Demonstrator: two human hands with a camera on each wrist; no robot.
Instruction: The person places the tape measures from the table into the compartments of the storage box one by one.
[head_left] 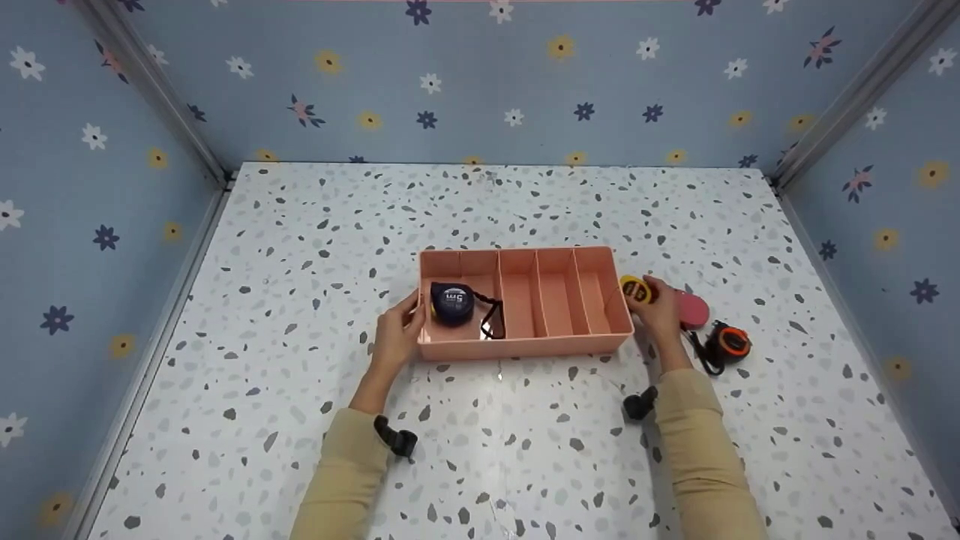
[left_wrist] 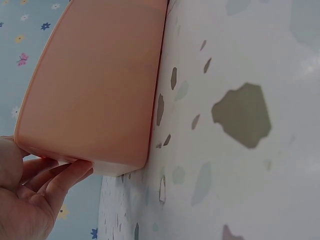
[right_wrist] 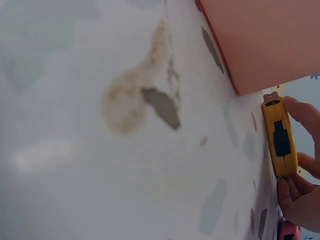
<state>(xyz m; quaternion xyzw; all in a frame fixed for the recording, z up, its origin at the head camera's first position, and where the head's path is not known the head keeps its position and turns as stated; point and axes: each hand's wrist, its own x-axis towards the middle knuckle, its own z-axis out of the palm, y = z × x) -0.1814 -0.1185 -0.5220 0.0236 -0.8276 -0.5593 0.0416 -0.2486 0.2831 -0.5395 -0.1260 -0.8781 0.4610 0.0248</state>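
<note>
A pink divided organizer box [head_left: 525, 346] stands mid-table. My left hand [head_left: 395, 337] holds its left end, the fingers [left_wrist: 65, 180] against the end wall and the thumb up by the rim. In the box's wide left compartment lies a dark blue tape measure [head_left: 453, 304] with a black wrist strap. Just off the box's right end, my right hand [head_left: 658, 311] grips a yellow tape measure [right_wrist: 280, 137] between thumb and fingers. It stands on edge close over the table in the right wrist view.
Right of my right hand lie a pink tape measure [head_left: 694, 310], partly hidden by the hand, and a black-and-orange tape measure [head_left: 729, 342] with a strap. The speckled white table [head_left: 495, 202] is bounded by blue flowered walls [head_left: 480, 90].
</note>
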